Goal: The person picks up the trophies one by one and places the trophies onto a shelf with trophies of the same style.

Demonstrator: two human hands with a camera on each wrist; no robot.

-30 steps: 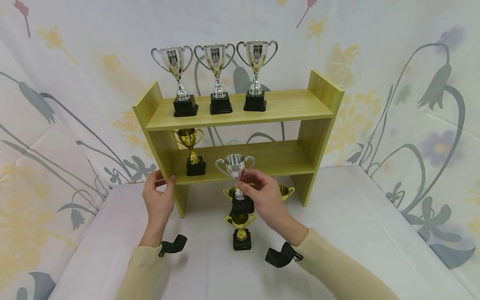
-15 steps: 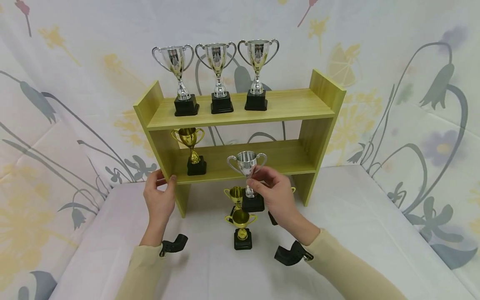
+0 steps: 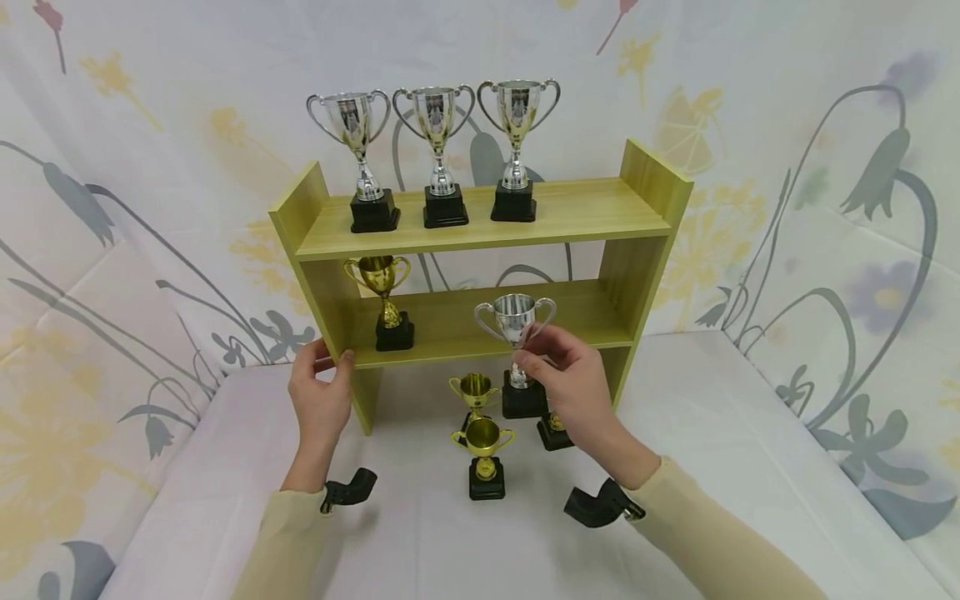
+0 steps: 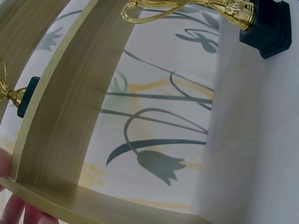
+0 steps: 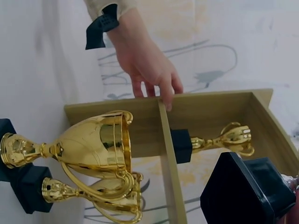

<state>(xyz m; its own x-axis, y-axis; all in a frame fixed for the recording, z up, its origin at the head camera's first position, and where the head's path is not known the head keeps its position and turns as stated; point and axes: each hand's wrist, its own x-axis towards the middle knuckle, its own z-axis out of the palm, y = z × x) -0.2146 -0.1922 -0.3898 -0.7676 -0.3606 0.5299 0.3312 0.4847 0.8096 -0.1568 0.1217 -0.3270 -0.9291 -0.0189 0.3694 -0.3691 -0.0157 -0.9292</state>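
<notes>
My right hand (image 3: 573, 383) pinches a small silver trophy cup (image 3: 515, 318) by its stem, upright, in front of the middle shelf board. Its black base (image 5: 247, 191) looms large in the right wrist view. My left hand (image 3: 321, 400) grips the left side panel of the wooden shelf (image 3: 480, 354), thumb at the front edge and fingers round the outside. Just inside that panel, a gold trophy (image 3: 386, 304) stands on the middle board. Below the held cup, several gold trophies (image 3: 486, 454) stand on the white cloth, one partly hidden by my right hand.
Three larger silver trophies (image 3: 437, 158) line the top board, from its left end to past the middle. The shelf's right side panel (image 3: 637, 267) rises close beyond my right hand. A flower-printed cloth (image 3: 810, 208) hangs behind and at both sides.
My right hand has carried the silver trophy to the right and slightly up, uncovering a gold trophy behind it. The left hand keeps its hold on the shelf.
</notes>
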